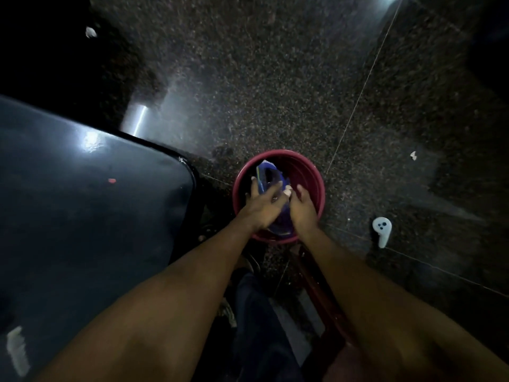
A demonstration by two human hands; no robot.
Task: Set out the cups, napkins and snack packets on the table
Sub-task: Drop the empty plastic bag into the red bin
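A red bucket [316,186] stands on the speckled floor to the right of the dark table [82,202]. Both my hands are inside it. My left hand [264,208] lies with fingers spread over a blue snack packet [267,175] that sticks up out of the bucket. My right hand [303,208] is beside it, fingers curled around the lower part of the blue packets [281,227]. A small white thing shows between my two hands; I cannot tell what it is. The rest of the bucket's contents are hidden in the dark.
The table top carries a small red speck [112,181] and a white scrap [18,351] near its front. A white controller [382,230] lies on the floor right of the bucket. Small white scraps [413,155] dot the floor. My leg [261,326] is below the bucket.
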